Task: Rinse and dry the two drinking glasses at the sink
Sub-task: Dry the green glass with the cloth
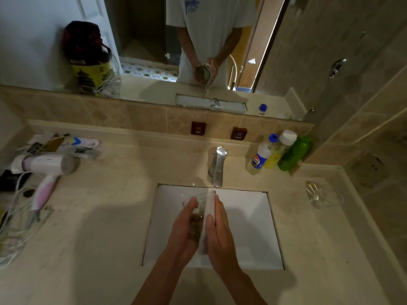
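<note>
Over the white sink basin (248, 227) I hold a clear drinking glass (195, 208), tilted with its mouth pointing away toward the tap. My left hand (186, 230) wraps its left side. My right hand (218, 234) presses a white cloth (208, 216) against the glass's right side; the cloth hangs down between the hands. A second clear glass (317, 194) lies on the counter to the right of the basin, apart from both hands. The chrome tap (218, 166) stands just beyond the held glass; no water stream is visible.
Three bottles (279, 153) stand at the back right by the wall. A pink-and-white hair dryer (46, 170) with tangled white cable (13, 225) and small packets (66, 144) lie on the left counter. HOT and COLD switches (198, 128) sit on the tiled upstand below the mirror.
</note>
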`<state>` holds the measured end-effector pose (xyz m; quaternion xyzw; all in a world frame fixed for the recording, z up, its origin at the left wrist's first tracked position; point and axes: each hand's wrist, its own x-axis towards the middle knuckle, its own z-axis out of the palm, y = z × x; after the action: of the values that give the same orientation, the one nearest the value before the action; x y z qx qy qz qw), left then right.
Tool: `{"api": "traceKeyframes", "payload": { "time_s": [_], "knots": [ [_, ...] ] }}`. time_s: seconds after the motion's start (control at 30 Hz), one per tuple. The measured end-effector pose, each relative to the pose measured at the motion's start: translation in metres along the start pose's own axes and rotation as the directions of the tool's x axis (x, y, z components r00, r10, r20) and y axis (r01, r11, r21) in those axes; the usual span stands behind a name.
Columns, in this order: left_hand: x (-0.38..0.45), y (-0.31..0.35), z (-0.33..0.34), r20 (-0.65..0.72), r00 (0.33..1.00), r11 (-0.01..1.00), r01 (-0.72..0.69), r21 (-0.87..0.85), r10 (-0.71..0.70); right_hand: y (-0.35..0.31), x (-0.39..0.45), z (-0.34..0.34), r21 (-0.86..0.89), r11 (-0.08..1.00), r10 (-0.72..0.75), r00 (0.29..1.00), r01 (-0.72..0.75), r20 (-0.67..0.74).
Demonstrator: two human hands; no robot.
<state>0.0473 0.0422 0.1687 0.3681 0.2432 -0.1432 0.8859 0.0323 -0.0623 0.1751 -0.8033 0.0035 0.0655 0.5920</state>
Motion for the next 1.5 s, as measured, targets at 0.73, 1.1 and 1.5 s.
{"api": "traceKeyframes", "payload": {
  "time_s": [0.73,1.1,1.5],
  "knots": [
    [0.0,-0.015,0.006,-0.015,0.998,0.997,-0.057,-0.047,0.056,-0.013,-0.006,-0.011,-0.11,0.993,-0.037,0.999,0.038,0.013],
    [-0.004,-0.011,0.008,0.097,0.995,1.0,0.007,0.005,-0.007,-0.052,0.034,-0.04,0.13,0.901,0.407,0.91,-0.414,0.08],
    [0.007,-0.028,0.019,-0.187,0.98,0.997,-0.049,0.062,0.06,-0.012,-0.004,-0.014,-0.141,0.99,0.016,0.999,-0.022,-0.048]
  ]
}}
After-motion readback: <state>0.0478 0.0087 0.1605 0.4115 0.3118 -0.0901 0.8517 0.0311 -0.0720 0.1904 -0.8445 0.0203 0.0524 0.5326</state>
